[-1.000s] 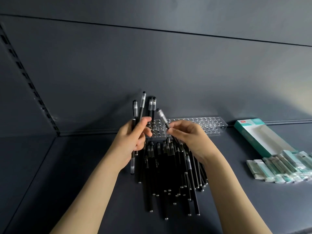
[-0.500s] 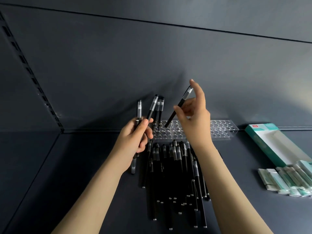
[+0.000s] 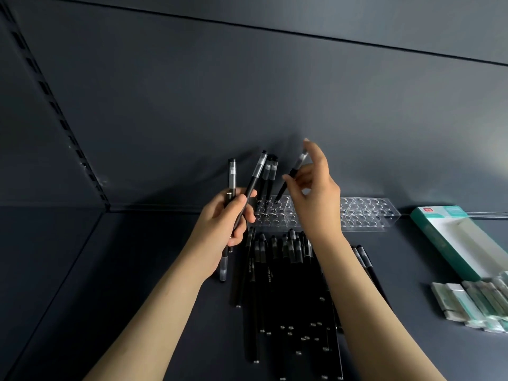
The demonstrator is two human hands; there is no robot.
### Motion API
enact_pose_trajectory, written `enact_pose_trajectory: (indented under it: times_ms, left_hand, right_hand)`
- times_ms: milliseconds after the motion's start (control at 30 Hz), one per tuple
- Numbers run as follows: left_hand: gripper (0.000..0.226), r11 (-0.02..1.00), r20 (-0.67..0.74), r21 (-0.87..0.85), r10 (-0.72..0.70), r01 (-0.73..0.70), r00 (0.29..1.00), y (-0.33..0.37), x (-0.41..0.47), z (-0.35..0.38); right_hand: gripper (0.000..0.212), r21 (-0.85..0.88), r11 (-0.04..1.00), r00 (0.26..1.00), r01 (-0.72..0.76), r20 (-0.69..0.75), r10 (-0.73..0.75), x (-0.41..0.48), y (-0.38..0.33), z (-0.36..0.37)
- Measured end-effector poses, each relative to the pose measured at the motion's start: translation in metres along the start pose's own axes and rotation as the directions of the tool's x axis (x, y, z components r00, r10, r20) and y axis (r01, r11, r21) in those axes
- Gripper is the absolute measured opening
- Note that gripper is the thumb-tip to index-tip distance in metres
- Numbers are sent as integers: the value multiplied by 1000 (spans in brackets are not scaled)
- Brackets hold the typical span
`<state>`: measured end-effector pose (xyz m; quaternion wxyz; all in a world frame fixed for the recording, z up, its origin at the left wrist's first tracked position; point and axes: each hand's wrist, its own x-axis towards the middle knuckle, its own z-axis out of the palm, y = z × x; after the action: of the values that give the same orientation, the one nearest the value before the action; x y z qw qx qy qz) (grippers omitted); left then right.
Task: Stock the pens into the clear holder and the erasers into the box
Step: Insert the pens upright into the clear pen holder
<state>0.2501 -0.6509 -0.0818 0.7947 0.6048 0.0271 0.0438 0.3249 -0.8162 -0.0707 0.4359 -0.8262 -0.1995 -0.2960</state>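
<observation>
A clear holder [image 3: 365, 213] with rows of round holes lies along the back wall of the shelf. Two black pens [image 3: 270, 174] stand in its left end. My right hand [image 3: 313, 193] pinches another black pen [image 3: 288, 180] near its cap, tilted, with its lower tip at a hole just right of the standing pens. My left hand [image 3: 225, 218] grips a few black pens [image 3: 254, 182] upright, to the left of the holder. A pile of black pens [image 3: 286, 287] lies on the shelf in front. Wrapped erasers [image 3: 472, 303] lie at the right, before a green and white box [image 3: 456, 237].
The dark shelf floor [image 3: 110, 270] spreads to the left of the pens. A back wall [image 3: 247, 92] rises right behind the holder, and a slotted upright [image 3: 55, 105] runs along the left corner. One pen [image 3: 365, 262] lies apart to the right of my right forearm.
My right hand lifted one pen out of the pile, raised it, and has now lowered its tip to the holder's left end. My left hand kept its pens and barely moved.
</observation>
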Motion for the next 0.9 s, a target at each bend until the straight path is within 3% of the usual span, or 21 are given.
enact_pose_trajectory:
  times_ms: [133,400,633,900]
  left_hand:
    - [18,999,-2,-33,4,-4,1000,0,-1,0]
    - [9,999,-23,-37,16,-17,1000,0,-2,0]
    - [22,999,-44,-52,1,-4,999,2,-3,-2]
    - [23,998,-38,-58,-16,14,999,4,-3,-1]
  right_hand:
    - [52,-53,997,998,58,24,-57,-4,4,5]
    - [47,-73,995,998,68,-5,-69,2,-1,8]
    - [52,-88,996,997,29,78,-22,2,-1,8]
    - [40,-34,999,1000,28,-9,-28,0,-8,-2]
